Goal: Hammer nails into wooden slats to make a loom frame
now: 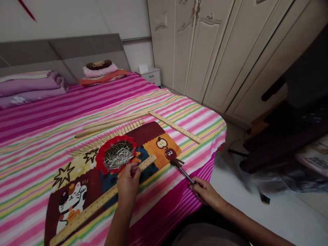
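Observation:
My right hand [203,191] grips a claw hammer [188,176]; its dark head rests over or hovers just above the near right corner of a patterned mat [151,136]. My left hand [129,181] is closed in a pinch above a pale wooden strip [102,200] dotted with small holes. Whatever its fingertips hold, if anything, is too small to make out. Beside those fingers stands a red scalloped bowl [100,163] full of loose nails [119,155]. The strip lies slantwise across the mat, along its near side.
Behind the bowl lies a wooden strip [110,136] with a row of nails standing up through it. Plain strips [112,123] and a holed strip [175,127] lie beyond, all on a striped bed sheet [205,119]. Folded bedding [30,87] is at the headboard; a wardrobe [202,51] stands right.

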Demonstrator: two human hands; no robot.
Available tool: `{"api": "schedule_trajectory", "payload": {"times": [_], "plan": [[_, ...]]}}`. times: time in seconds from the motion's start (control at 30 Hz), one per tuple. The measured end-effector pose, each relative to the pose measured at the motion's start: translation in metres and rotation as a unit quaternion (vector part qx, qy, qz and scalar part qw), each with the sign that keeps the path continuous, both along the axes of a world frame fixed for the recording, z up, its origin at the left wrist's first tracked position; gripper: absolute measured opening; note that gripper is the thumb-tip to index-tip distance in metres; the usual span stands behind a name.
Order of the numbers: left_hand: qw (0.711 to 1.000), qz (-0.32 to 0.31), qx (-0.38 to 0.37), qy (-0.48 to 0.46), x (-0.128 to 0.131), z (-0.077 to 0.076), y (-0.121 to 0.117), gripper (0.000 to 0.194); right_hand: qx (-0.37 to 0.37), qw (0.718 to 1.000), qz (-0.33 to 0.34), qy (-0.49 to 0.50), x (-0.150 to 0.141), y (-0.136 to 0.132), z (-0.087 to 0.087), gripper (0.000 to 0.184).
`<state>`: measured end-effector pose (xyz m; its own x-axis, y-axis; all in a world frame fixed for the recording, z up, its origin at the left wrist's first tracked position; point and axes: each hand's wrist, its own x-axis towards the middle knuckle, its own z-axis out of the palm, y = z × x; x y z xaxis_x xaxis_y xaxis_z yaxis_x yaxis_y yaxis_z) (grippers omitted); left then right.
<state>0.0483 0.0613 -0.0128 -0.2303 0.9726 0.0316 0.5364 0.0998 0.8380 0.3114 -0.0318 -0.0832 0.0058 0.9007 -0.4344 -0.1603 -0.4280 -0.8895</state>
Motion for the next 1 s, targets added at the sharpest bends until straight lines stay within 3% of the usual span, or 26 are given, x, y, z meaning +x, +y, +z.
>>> {"api": "schedule_trajectory", "payload": {"times": [0.17, 0.33, 0.43, 0.53, 0.63, 0.77, 0.83, 0.9, 1.0], "plan": [[0.977, -0.069, 0.017, 0.201, -0.017, -0.004, -0.007, 0.017, -0.003, 1.000, 0.005, -0.006, 0.000, -0.001, 0.004, 0.015], [0.925, -0.108, -0.065, 0.359, -0.018, 0.005, -0.017, 0.020, 0.001, 1.000, 0.008, -0.010, 0.000, -0.001, 0.004, 0.015], [0.892, -0.114, -0.130, 0.418, -0.014, 0.010, -0.028, 0.021, 0.003, 1.000, 0.009, -0.011, 0.000, -0.001, 0.004, 0.015], [0.880, -0.109, -0.173, 0.428, -0.011, 0.013, -0.034, 0.020, 0.004, 1.000, 0.008, -0.011, 0.001, -0.001, 0.003, 0.015], [0.921, -0.106, -0.139, 0.349, -0.010, 0.016, -0.027, 0.016, 0.007, 1.000, 0.009, -0.010, 0.001, -0.001, 0.001, 0.015], [0.991, -0.098, -0.031, 0.082, -0.005, 0.018, -0.005, 0.011, 0.012, 1.000, 0.009, -0.010, 0.002, -0.001, -0.002, 0.013], [0.994, -0.075, -0.030, -0.070, 0.003, 0.019, 0.005, 0.023, 0.014, 1.000, 0.009, -0.010, 0.002, -0.001, -0.002, 0.013], [0.979, -0.043, -0.055, -0.192, 0.013, 0.020, 0.014, 0.033, 0.016, 1.000, 0.010, -0.012, 0.002, -0.001, -0.003, 0.012], [0.955, -0.014, -0.072, -0.287, 0.026, 0.018, 0.025, 0.040, 0.016, 1.000, 0.012, -0.016, 0.003, -0.001, -0.003, 0.013]]}}
